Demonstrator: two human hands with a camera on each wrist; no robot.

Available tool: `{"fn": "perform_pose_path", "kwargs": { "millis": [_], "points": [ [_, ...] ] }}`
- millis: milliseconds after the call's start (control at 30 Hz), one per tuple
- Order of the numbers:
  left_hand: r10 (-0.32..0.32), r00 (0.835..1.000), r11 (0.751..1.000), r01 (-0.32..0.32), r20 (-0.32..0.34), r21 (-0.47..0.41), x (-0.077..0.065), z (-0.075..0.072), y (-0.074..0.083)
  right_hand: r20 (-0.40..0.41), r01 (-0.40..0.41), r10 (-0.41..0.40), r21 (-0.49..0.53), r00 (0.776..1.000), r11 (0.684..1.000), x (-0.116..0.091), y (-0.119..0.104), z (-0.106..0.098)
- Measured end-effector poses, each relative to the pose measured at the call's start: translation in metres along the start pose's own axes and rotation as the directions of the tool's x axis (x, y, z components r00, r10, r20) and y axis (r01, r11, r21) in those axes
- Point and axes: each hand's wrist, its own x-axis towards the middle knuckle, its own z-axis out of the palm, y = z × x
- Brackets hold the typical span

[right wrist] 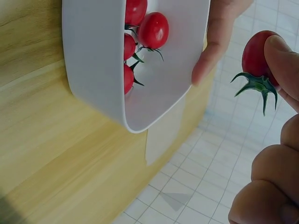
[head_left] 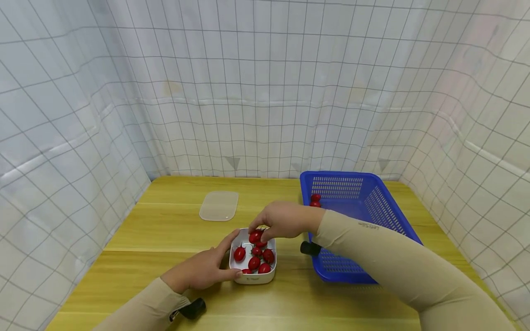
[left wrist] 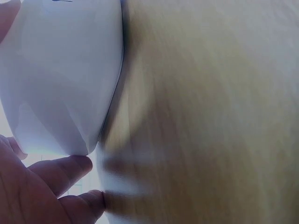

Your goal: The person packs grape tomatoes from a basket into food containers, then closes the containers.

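Observation:
A white square container (head_left: 253, 279) stands on the wooden table with several cherry tomatoes (head_left: 254, 263) inside. My left hand (head_left: 203, 269) holds it from the left, thumb at the front rim and index finger at the back; the left wrist view has other fingers against the container's side (left wrist: 60, 84). Between thumb and fingers, my right hand (head_left: 285, 218) pinches a cherry tomato (right wrist: 256, 53) with a green stalk cap. In the head view that hand is over the container's back right part and hides some of the contents.
To the right sits a blue perforated basket (head_left: 397, 216) with a few cherry tomatoes (head_left: 315, 197) by its left wall; my right forearm (head_left: 385, 248) crosses over it. A translucent lid (head_left: 219, 205) lies flat behind the container. Gridded white curtains (head_left: 265, 115) enclose the table's back and sides.

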Motion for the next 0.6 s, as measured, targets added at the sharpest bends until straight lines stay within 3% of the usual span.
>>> {"fn": "perform_pose_path", "kwargs": {
  "millis": [600],
  "points": [
    [-0.002, 1.000, 1.000, 0.002, -0.002, -0.001, -0.0007, -0.0011, 0.0020, 0.023, 0.017, -0.019, 0.082, 1.000, 0.996, 0.0073, -0.0029, 0.0014]
  ]
}}
